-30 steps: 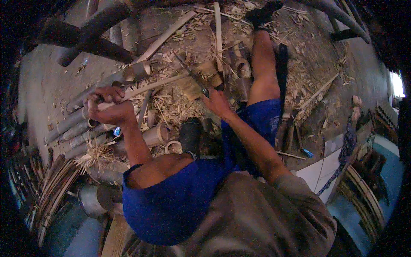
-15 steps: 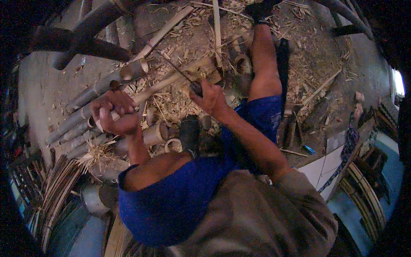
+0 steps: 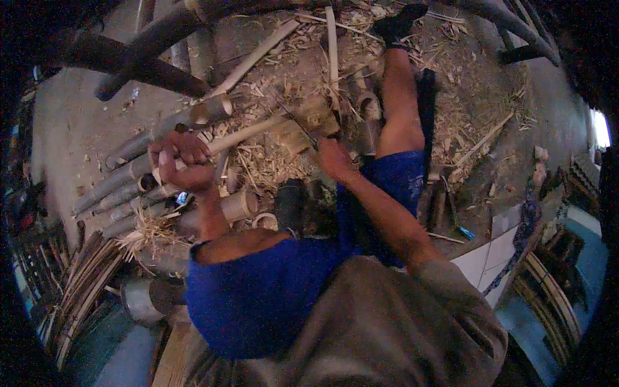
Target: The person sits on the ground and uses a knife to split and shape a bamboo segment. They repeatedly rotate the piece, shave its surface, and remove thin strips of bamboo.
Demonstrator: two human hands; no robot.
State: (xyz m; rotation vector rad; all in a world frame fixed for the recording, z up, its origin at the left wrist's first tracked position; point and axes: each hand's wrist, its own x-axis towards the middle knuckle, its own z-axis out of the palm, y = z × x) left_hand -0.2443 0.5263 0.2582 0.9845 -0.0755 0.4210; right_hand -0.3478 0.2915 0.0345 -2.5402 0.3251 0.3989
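My left hand [image 3: 180, 160] is closed around the near end of a pale bamboo strip [image 3: 248, 134]. The strip slants away to the right, its far end at a worn wooden block [image 3: 314, 116] on the ground. My right hand [image 3: 335, 160] is wrapped around the handle of a knife, which the fingers mostly hide. The knife's thin dark blade [image 3: 290, 116] points up and to the left, crossing the strip close to the block. Whether the edge touches the strip, I cannot tell.
Bamboo poles [image 3: 129, 171] lie at the left, near a bundle of shavings [image 3: 145, 235]. Wood chips [image 3: 267, 164] litter the ground. A cut bamboo tube [image 3: 367, 103] stands beside my outstretched leg. Long strips [image 3: 84, 284] are stacked at lower left; a blue lighter-like object [image 3: 467, 233] lies at right.
My right hand has moved right and slightly down with the knife, toward the block. The left hand keeps its grip on the strip. The whole view has shifted a little.
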